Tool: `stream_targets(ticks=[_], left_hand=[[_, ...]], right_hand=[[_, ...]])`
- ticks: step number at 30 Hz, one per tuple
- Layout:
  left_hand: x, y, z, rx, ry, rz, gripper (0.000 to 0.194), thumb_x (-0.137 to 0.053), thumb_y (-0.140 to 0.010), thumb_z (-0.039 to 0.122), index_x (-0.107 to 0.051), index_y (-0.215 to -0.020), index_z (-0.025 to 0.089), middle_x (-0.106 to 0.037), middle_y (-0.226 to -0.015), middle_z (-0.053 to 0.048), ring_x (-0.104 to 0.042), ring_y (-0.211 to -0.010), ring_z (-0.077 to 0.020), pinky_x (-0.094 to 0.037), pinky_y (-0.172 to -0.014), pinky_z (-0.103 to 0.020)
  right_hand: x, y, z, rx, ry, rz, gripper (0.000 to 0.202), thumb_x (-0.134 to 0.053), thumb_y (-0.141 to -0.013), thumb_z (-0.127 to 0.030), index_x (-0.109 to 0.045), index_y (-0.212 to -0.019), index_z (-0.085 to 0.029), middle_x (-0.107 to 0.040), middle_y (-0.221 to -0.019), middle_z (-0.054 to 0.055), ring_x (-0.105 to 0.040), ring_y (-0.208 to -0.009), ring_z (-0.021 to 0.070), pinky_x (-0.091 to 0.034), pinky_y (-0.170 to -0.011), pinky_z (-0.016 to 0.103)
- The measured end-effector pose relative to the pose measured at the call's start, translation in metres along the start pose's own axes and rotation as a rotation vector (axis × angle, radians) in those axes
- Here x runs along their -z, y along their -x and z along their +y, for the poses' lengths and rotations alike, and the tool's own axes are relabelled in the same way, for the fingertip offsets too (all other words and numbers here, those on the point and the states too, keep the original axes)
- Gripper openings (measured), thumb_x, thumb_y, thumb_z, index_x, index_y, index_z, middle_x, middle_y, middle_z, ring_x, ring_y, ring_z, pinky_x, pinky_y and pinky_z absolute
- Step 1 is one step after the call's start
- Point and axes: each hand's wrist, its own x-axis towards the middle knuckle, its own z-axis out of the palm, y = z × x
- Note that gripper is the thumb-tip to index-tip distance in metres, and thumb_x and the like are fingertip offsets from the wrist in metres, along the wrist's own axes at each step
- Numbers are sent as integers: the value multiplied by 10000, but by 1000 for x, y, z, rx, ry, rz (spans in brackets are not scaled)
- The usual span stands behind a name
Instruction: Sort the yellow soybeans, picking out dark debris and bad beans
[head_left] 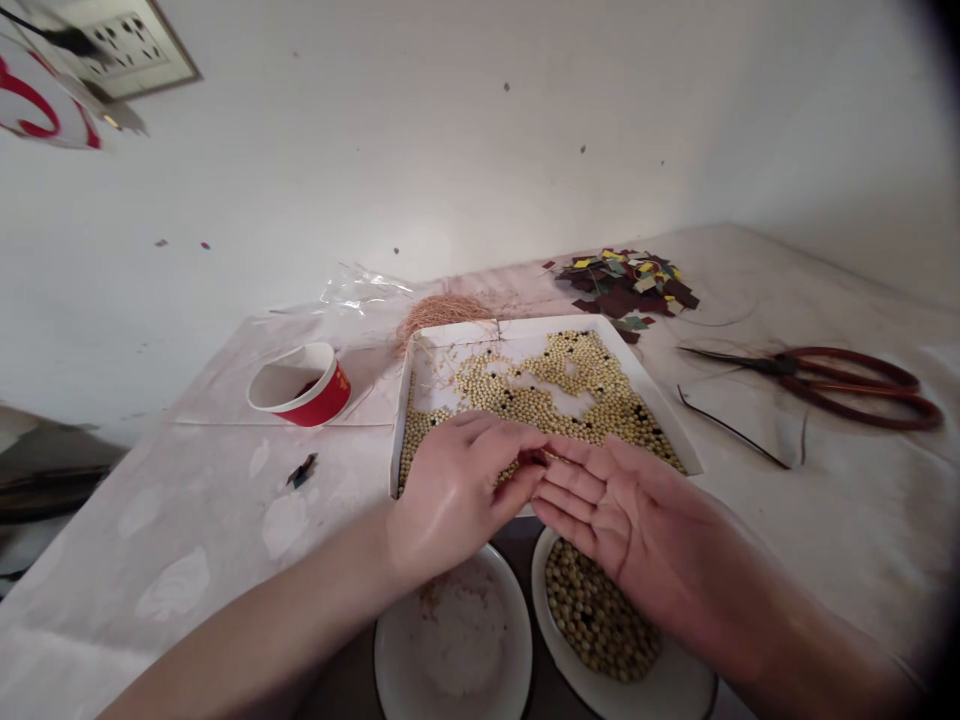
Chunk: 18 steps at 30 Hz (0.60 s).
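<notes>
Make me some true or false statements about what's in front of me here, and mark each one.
1. The right hand is palm up. True.
2. The scissors lie left of the tray. False: they lie to its right.
3. The cup is red and white. True.
4. Both bowls are full of beads. False: the right bowl holds beads; the left bowl shows only pinkish residue.
5. The left hand reaches over the tray's near edge. True.
</notes>
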Motion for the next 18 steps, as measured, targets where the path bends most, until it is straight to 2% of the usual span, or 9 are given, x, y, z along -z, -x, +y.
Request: stream_targets(ticks=[6, 10, 15, 18], left_hand=[[1, -2, 0, -36, 0, -33, 148, -559, -808, 181, -622, -941, 170, -673, -900, -40, -600, -829, -146, -492, -747, -309], [1, -2, 1, -65, -41, -59, 145, -553, -816, 195, -630, -933, 157, -669, -892, -52, -597, -834, -155, -487, -760, -322], [1, -2, 0, -67, -77, -26, 158, -557, -817, 202, -637, -945, 155, -665, -888, -52, -591, -825, -156, -481, -760, -324], [1, -2, 1, -102, -82, -61, 152, -553, -818, 194, -638, -937, 151, -665, -880, -46, -589, -822, -154, -481, -752, -319]], right_hand=[[0, 1, -4, 12, -19, 29, 453, -394, -889, -413, -473, -1216, -110, -570, -1212, 137, -521, -1132, 226, -451, -935, 327], [0, 1, -5, 2, -50, 25, 492, -390, -885, -437, -457, -1232, -95, -566, -1213, 147, -518, -1135, 237, -440, -950, 348], [-1, 3, -6, -18, -60, 36, 506, -371, -882, -458, -468, -1227, -102, -558, -1224, 146, -515, -1138, 241, -435, -956, 351], [-1, 3, -7, -13, -60, 48, 497, -375, -881, -448, -473, -1223, -100, -559, -1223, 148, -509, -1144, 244, -418, -972, 362]])
